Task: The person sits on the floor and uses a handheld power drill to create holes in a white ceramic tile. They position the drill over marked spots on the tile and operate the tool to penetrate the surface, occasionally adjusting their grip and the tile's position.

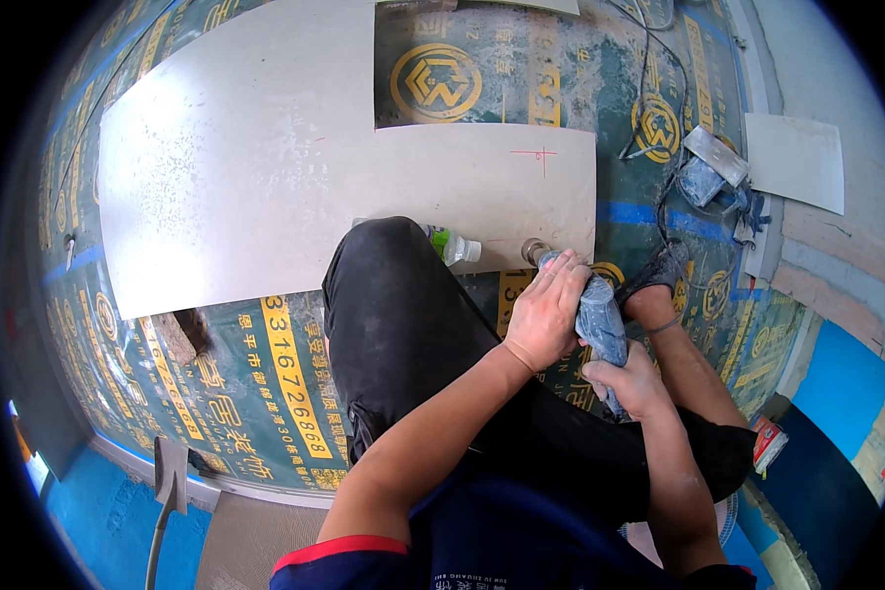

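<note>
A dusty grey-blue angle grinder (601, 321) is in both my hands, with a short round hole-saw bit (533, 251) at its head. The bit sits at the near right edge of a large pale tile (265, 187); whether it touches the surface I cannot tell. My left hand (549, 307) presses over the front of the grinder, fingers together. Behind it, my right hand (633, 382) wraps round the rear of the body. A plastic bottle (450, 246) with a green label and white cap lies on the tile beside my knee. Farther up the tile is a red cross mark (534, 153).
A rectangular notch is cut from the tile's far side. Printed green floor film (256, 374) lies underneath. At right are a second dusty power tool (700, 184), a black cord (642, 88) and a smaller tile piece (795, 162). A block (177, 336) props the near-left edge; a shovel (170, 477) stands lower left.
</note>
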Action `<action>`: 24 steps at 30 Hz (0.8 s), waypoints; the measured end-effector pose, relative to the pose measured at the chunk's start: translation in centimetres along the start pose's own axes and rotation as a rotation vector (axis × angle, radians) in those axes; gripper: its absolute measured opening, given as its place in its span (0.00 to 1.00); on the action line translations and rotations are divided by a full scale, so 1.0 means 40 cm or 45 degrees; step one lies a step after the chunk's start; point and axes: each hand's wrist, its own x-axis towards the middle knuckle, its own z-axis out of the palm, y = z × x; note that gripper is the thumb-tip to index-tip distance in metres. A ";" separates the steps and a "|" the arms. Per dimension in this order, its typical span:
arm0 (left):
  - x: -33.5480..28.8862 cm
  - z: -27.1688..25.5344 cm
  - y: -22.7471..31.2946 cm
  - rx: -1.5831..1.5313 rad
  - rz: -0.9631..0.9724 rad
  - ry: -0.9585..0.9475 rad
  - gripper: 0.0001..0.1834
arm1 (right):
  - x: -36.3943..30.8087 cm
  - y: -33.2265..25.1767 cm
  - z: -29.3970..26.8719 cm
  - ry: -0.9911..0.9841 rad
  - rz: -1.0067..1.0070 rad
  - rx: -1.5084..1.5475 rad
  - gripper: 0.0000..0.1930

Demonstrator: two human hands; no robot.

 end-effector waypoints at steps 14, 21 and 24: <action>-0.001 -0.002 -0.001 0.022 0.006 0.017 0.46 | 0.001 0.003 0.000 -0.010 -0.007 0.002 0.18; -0.001 -0.001 -0.003 0.015 0.012 0.023 0.46 | -0.002 -0.002 0.001 -0.011 -0.001 -0.013 0.18; -0.002 -0.002 -0.001 0.012 0.012 0.026 0.46 | -0.001 -0.001 0.001 -0.012 -0.007 -0.027 0.19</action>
